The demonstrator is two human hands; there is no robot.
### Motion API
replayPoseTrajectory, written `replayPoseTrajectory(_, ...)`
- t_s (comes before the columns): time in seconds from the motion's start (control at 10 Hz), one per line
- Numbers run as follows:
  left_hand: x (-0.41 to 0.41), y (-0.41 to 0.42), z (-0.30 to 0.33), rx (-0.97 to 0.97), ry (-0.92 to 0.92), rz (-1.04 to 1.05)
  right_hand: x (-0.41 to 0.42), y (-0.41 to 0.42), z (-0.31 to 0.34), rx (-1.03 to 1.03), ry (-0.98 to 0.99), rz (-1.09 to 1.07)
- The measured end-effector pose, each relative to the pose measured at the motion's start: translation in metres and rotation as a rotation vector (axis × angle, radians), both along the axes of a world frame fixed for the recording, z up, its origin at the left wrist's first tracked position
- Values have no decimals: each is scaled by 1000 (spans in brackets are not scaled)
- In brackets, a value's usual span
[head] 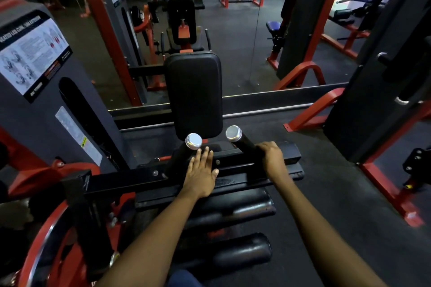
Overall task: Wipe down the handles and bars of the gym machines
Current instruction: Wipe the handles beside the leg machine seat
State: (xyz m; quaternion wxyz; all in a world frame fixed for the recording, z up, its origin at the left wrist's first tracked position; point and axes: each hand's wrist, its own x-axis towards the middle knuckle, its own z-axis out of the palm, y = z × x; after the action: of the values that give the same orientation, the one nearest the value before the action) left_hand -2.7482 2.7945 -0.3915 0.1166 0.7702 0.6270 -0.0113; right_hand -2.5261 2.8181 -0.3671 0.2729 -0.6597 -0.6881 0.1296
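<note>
The right hand [270, 158] is curled around the base of the right handle [240, 141], a black grip with a chrome end cap that angles up toward 11 o'clock from the hand. The left hand [201, 173] lies flat with straight, slightly spread fingers on the black crossbar [235, 163], holding nothing; its fingertips reach the foot of the left handle [186, 151], whose chrome cap sits at 12 o'clock from that hand. The two handles stand near each other, apart, both rising from the crossbar. No cloth can be made out in either hand. Just beyond the handles, at 12 o'clock, a black padded backrest [193, 93] stands upright. Below the crossbar, toward 6 o'clock, black foam rollers [233, 207] lie across the frame. At 9 o'clock the grey weight-stack shroud [77, 109] carries an instruction placard [32, 56]. Red frame tubes [310, 109] of neighbouring machines rest on the dark rubber floor [326, 193] at 2 o'clock.
</note>
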Motion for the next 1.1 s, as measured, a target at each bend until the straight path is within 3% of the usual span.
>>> replayPoseTrajectory(0.1,0,0,1,2,0,3,-4,-17,-12,101,76,-91)
replayPoseTrajectory(0.2,0,0,0,4,2,5,10,-28,-10,34,-38,-91)
replayPoseTrajectory(0.3,0,1,0,12,14,7,11,-22,17,-16,43,-170)
replayPoseTrajectory(0.4,0,2,-2,19,8,6,-29,-20,75,348,303,-36)
replayPoseTrajectory(0.5,0,1,-2,8,4,9,-51,-34,68,448,231,95)
replayPoseTrajectory(0.6,0,2,-2,2,-3,16,-38,-56,19,383,220,-65)
replayPoseTrajectory(0.7,1,2,-2,12,-8,15,-27,-65,12,356,234,-119)
replayPoseTrajectory(0.8,-1,1,-3,12,-29,10,-56,-61,49,432,236,29)
replayPoseTrajectory(0.9,0,1,1,-27,-55,10,-65,-61,47,529,12,227)
replayPoseTrajectory(1.0,0,2,0,-22,-28,21,-30,-51,11,454,-185,109)
replayPoseTrajectory(1.1,0,2,-2,-11,-20,20,-18,-69,0,226,14,-41)
